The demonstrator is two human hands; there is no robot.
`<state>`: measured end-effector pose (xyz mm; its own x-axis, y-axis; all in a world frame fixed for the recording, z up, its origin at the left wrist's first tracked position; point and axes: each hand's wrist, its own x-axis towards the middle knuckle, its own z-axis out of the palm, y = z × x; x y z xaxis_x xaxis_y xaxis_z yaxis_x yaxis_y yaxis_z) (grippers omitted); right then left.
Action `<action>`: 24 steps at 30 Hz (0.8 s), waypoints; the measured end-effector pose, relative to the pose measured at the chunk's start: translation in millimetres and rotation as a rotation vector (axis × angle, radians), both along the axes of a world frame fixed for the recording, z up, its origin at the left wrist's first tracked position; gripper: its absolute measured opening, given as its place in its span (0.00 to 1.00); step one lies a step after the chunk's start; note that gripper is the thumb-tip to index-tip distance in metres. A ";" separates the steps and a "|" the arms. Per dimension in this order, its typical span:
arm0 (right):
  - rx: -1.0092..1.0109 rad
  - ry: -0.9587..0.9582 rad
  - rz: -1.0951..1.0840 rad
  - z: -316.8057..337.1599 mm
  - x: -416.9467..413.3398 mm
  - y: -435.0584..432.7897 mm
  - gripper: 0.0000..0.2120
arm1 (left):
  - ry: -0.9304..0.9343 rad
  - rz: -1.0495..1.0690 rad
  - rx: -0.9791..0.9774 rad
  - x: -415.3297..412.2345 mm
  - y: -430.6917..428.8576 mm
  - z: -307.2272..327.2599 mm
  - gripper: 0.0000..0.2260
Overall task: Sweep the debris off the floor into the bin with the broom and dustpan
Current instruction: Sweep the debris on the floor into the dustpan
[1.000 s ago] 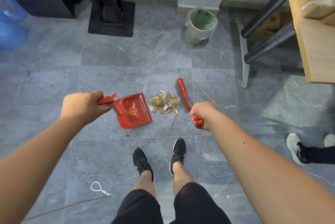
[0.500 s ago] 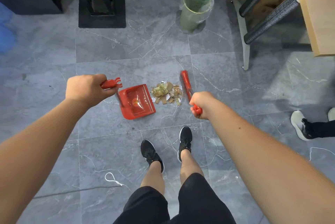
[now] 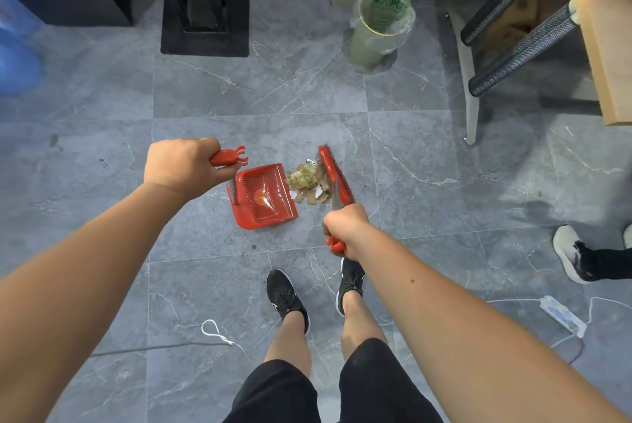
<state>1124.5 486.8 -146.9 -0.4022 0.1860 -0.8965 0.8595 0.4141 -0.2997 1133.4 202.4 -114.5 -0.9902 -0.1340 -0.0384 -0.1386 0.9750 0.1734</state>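
The floor (image 3: 307,87) is grey marble-pattern tile. The left hand (image 3: 181,166) grips the handle of the red dustpan (image 3: 265,197), which rests on the floor. The right hand (image 3: 345,229) grips the red broom (image 3: 335,176). The debris (image 3: 309,181) lies between them. The lined bin (image 3: 379,27) stands near the wall, well apart.

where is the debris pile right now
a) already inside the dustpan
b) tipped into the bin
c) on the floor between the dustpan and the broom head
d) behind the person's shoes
c: the debris pile lies on the floor tiles, with the red dustpan on its left and the broom head along its right edge; the dustpan's tray looks empty.
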 end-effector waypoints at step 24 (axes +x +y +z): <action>-0.109 -0.049 0.144 12.2 49.6 -52.4 0.19 | -0.087 0.026 0.019 3.8 7.3 4.8 0.24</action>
<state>1174.1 434.4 -134.7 -0.3732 0.0298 -0.9273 0.8082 0.5013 -0.3091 1137.2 209.7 -109.6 -0.9792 -0.1582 -0.1271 -0.1794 0.9676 0.1778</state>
